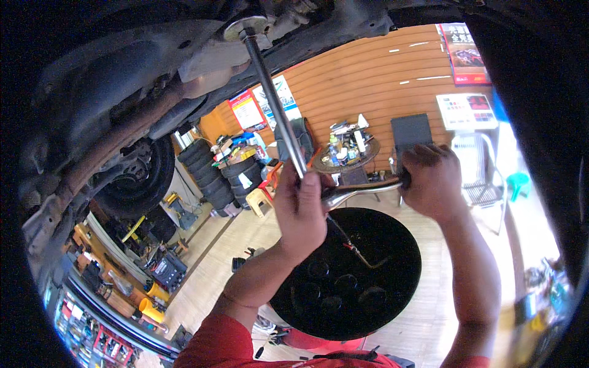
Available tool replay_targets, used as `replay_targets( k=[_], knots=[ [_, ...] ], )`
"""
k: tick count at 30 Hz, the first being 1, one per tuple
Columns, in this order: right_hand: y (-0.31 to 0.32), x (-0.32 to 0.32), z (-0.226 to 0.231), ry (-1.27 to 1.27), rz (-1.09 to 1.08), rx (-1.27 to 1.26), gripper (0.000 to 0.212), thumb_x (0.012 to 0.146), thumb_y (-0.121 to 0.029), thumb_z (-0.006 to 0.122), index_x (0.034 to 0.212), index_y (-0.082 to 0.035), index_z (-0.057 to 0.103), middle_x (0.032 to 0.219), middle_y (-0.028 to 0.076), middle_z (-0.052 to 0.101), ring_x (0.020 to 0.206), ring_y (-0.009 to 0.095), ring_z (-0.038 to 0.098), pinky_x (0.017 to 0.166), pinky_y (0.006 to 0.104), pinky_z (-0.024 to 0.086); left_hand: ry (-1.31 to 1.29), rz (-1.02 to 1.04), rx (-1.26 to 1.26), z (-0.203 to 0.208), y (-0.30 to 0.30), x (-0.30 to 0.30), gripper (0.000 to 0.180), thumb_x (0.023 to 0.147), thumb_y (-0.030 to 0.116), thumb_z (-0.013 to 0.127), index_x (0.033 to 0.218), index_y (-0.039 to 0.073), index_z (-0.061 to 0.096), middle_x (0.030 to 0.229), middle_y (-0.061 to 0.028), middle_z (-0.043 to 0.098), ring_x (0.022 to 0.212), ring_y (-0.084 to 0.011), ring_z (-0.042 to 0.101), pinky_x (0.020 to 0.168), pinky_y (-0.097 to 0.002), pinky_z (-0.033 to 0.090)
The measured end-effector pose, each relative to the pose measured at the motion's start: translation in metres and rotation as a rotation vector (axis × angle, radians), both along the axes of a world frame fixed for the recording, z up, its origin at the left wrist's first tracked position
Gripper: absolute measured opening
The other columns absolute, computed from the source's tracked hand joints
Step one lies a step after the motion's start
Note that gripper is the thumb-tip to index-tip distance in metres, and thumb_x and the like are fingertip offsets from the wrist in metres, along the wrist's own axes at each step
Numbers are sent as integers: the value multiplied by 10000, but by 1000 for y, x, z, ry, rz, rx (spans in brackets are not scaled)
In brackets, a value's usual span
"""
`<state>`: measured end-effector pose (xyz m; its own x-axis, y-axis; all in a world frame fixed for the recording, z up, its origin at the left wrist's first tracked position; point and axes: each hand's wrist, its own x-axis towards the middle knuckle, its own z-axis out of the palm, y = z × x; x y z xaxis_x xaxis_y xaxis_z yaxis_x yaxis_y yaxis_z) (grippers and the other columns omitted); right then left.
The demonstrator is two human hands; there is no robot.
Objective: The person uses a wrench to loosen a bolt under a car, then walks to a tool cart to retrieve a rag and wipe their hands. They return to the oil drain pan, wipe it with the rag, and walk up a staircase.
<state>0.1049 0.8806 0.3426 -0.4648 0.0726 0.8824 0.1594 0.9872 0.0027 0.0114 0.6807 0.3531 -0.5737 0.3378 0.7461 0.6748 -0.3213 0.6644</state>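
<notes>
In the middle of the frame, the person's left grip (pixel 300 211) is wrapped around the lower end of a long, straight metal bar (pixel 273 92), with the thumb lying along it. The bar slants up toward the top of the frame, where its dark upper end reaches a round metal plate (pixel 236 29) on the vehicle underside (pixel 104 92). Right of centre, the right grip (pixel 432 184) is closed in a fist around the far end of a shiny wrench (pixel 371 186), whose handle runs roughly level between both fists; its head sits at the foot of the bar, partly hidden by the left fingers.

Below the wrench, in the lower centre, stands a wide, round black pan (pixel 386 279) with a thin bent pipe (pixel 362 254) over it. Toward the middle left, stacked tyres (pixel 197 168) stand near a small yellow stool (pixel 257 202), while a wheel (pixel 138 175) hangs under the vehicle. Behind the wrench, a round desk (pixel 362 164) carries bottles and clutter beside a black chair (pixel 412 132). At the right, a metal-framed chair (pixel 475 165) stands near a green stool (pixel 519 185).
</notes>
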Motion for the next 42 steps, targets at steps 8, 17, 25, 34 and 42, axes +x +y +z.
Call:
replay_targets(
  k=[8,17,25,34,42],
  knots=[
    [-85,33,1,147,-280,109,98,674,-156,581,620,-109,515,619,52,482,608,226,511,593,372,389,-311,-615,182,-9,-9,-69,545,930,482,392,1205,19,475,700,-70,571,663,-200,583,621,-394,496],
    [-29,3,-4,50,-93,-8,105,651,-209,609,676,-114,572,698,65,570,700,257,573,632,390,415,-343,-194,142,0,-7,-32,342,917,372,498,910,36,560,729,-73,596,655,-193,635,522,-343,547],
    [3,-28,-5,48,52,-19,134,606,-186,633,688,-93,581,697,86,571,708,270,591,626,399,432,-198,-25,71,-1,3,-13,332,953,349,453,1028,35,531,736,-43,605,699,-110,618,443,-194,446],
    [-69,19,-7,234,-276,101,80,669,-177,562,612,-123,547,644,73,521,620,248,521,626,406,408,-220,-365,93,-5,-9,-57,440,926,455,440,1043,41,529,724,-93,623,578,-195,610,471,-305,482],
    [-79,32,-4,176,-404,88,81,673,-180,562,607,-139,539,663,64,526,646,246,531,630,385,409,-334,-654,109,-4,0,-70,383,959,376,409,953,10,522,745,-132,619,711,-242,637,664,-358,531]
  ],
)
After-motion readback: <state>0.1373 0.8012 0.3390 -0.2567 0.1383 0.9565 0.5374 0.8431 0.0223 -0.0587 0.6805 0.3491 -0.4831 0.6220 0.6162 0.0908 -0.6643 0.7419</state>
